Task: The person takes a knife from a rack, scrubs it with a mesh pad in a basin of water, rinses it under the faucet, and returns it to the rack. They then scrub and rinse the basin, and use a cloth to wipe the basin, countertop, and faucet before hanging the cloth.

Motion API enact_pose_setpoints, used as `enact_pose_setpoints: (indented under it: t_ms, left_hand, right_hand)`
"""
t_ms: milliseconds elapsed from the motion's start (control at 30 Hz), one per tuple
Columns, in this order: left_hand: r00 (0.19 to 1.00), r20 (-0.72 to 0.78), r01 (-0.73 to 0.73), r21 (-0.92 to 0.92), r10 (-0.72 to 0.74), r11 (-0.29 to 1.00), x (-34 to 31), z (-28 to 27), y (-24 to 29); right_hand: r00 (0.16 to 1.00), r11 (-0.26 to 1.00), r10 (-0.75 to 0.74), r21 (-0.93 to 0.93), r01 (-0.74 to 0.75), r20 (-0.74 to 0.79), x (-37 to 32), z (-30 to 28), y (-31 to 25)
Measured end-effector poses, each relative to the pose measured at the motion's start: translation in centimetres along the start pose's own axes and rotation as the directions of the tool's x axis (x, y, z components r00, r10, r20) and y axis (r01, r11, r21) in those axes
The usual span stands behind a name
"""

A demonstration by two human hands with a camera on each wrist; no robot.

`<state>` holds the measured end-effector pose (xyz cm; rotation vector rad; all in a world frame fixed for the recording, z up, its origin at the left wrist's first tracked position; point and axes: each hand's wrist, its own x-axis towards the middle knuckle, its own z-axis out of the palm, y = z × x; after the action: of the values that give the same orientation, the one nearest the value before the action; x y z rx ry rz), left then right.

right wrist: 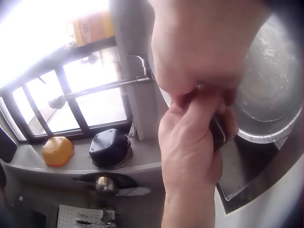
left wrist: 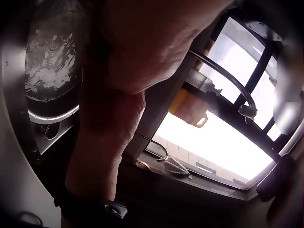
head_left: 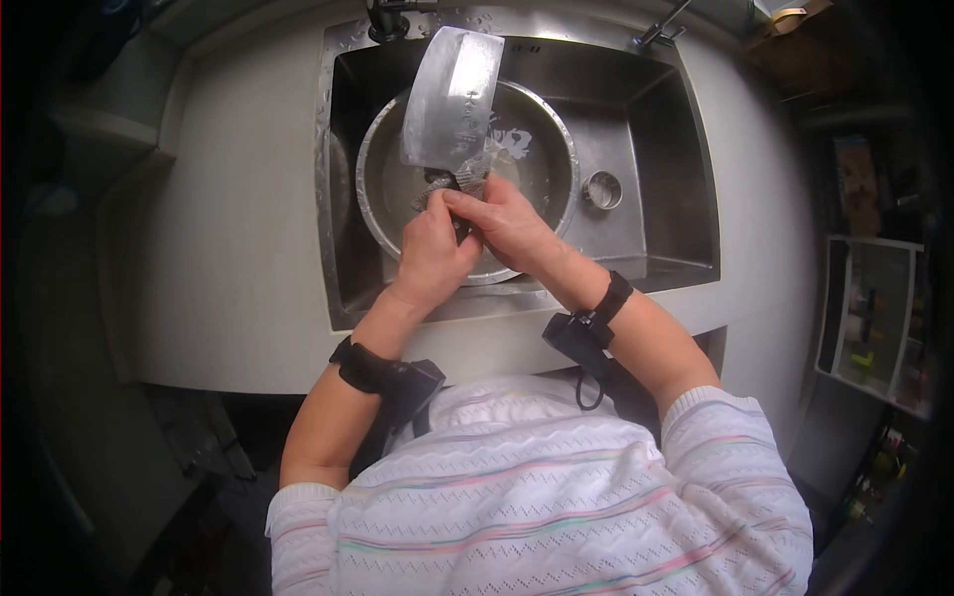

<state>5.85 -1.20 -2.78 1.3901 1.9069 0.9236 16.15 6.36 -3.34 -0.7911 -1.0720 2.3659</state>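
Nearest the person's body, the left hand curls round the dark handle of the cleaver, while the right hand pinches a wad of mesh scourer against the place where handle meets blade. Both grips are closed and the thumbs sit close together. The cleaver is held over a round metal basin, its broad blade pointing away from the body. To rub that joint well, I would keep the left wrist firm and let only the right fingers travel, in short strokes along the handle and round its collar, where grime likely gathers. The mesh should stay bunched thick between skin and metal, and the fingertips clear of the cutting edge; a wet handle may twist, so ease off before turning it. The basin, with water in it, stands in the sink and would catch the drips. Beyond the blade is the tap, so short strokes would also keep the tip from knocking it.
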Motion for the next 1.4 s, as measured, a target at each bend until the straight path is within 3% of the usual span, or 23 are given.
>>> enact_pose_setpoints:
  t_ms: [100,167,200,233,267,300,333,367,400,433,500,567,667,800,933,1000,1100,1133,1167,1233,1367,1400]
  left_hand:
    - [0.996,0.094,-0.002,-0.066,0.008,0.998,-0.2,-0.6,0.2]
    - [0.886,0.448,0.137,-0.012,-0.118,0.99,0.1,-3.2,0.5]
    - [0.914,0.38,0.2,-0.117,-0.142,0.973,0.3,-3.5,-0.9]
    - [0.887,0.357,0.411,-0.318,-0.294,0.854,0.9,-4.5,-0.6]
    - [0.866,0.328,0.483,-0.355,-0.377,0.8,1.6,-5.1,-0.4]
    - [0.834,0.304,0.55,-0.391,-0.461,0.738,2.4,-5.5,-0.2]
    - [0.836,0.298,0.548,-0.392,-0.461,0.739,3.2,-5.4,-0.3]
    - [0.791,0.376,0.612,-0.47,-0.483,0.636,4.0,-5.3,-0.5]
    - [0.741,0.458,0.671,-0.532,-0.492,0.517,4.4,-5.1,-0.7]
    - [0.741,0.455,0.671,-0.532,-0.493,0.517,4.3,-4.7,-1.3]
    - [0.831,0.3,0.504,-0.761,-0.469,0.407,4.3,-3.4,-2.8]
    - [0.856,0.286,0.456,-0.811,-0.431,0.367,4.1,-2.9,-3.5]
    - [0.915,0.109,0.287,-0.853,-0.389,0.436,4.0,-2.8,-2.2]
    - [0.931,0.078,0.241,-0.865,-0.356,0.44,4.2,-2.6,-2.0]
    - [0.934,0.013,0.188,-0.868,-0.358,0.459,4.1,-2.4,-0.9]
    - [0.933,-0.004,0.173,-0.871,-0.359,0.459,4.2,-2.1,-0.5]
    - [0.923,-0.043,0.145,-0.88,-0.382,0.452,4.2,-1.6,0.3]
    - [0.914,-0.044,0.153,-0.884,-0.404,0.442,4.3,-1.4,0.5]
    - [0.904,-0.048,0.154,-0.89,-0.424,0.429,4.1,-1.2,0.7]
    - [0.906,-0.058,0.144,-0.889,-0.42,0.434,4.0,-0.8,1.0]
    - [0.921,-0.096,0.114,-0.861,-0.378,0.496,3.6,-1.0,1.1]
    - [0.919,-0.1,0.109,-0.864,-0.38,0.492,3.3,-1.0,0.9]
  right_hand:
    - [0.997,0.996,-0.022,-0.09,0.015,-0.08,-0.2,-0.5,-0.8]
    - [0.992,0.983,-0.079,-0.172,0.061,-0.1,0.2,-1.9,0.1]
    - [0.983,0.904,-0.14,-0.421,0.077,-0.12,0.0,-2.5,0.2]
    - [0.971,0.763,-0.204,-0.642,0.08,-0.121,-0.1,-2.6,0.0]
    - [0.977,0.687,-0.173,-0.726,0.03,-0.124,-0.4,-2.4,-0.2]
    - [0.978,0.689,-0.172,-0.724,0.032,-0.12,-0.6,-2.3,0.1]
    - [0.938,0.38,-0.345,-0.908,0.176,0.037,-0.6,-2.4,0.5]
    - [0.861,0.007,-0.448,-0.962,0.271,0.24,-0.7,-2.3,0.6]
    - [0.86,0.007,-0.449,-0.961,0.277,0.244,-0.8,-2.0,0.4]
    - [0.885,-0.044,-0.386,-0.964,0.262,0.258,-0.9,-1.5,0.3]
    - [0.909,-0.092,-0.323,-0.964,0.248,0.265,-1.0,-1.6,0.2]
    - [0.877,-0.186,-0.356,-0.944,0.271,0.322,-1.2,-2.6,0.4]
    - [0.916,-0.23,-0.309,-0.955,0.19,0.256,-2.1,-5.4,0.1]
    - [0.939,-0.294,-0.243,-0.941,0.167,0.243,-2.3,-6.5,-2.4]
    - [0.958,-0.21,-0.239,-0.972,0.106,0.156,-3.1,-6.1,-3.8]
    - [0.844,-0.328,-0.393,-0.913,0.242,0.365,-3.3,-4.6,-2.8]
    - [0.853,-0.307,-0.431,-0.937,0.166,0.293,-3.1,-2.4,-0.8]
    - [0.838,-0.21,-0.495,-0.967,0.142,0.23,-2.5,-2.1,-0.6]
    - [0.839,-0.207,-0.494,-0.968,0.142,0.229,-1.9,-2.1,-0.7]
    - [0.898,0.003,-0.418,-0.989,0.149,0.134,-0.6,-2.5,-1.3]
    - [0.886,0.099,-0.412,-0.956,0.275,0.212,0.1,-3.6,0.2]
    - [0.897,0.175,-0.395,-0.942,0.287,0.2,-0.1,-3.5,0.4]
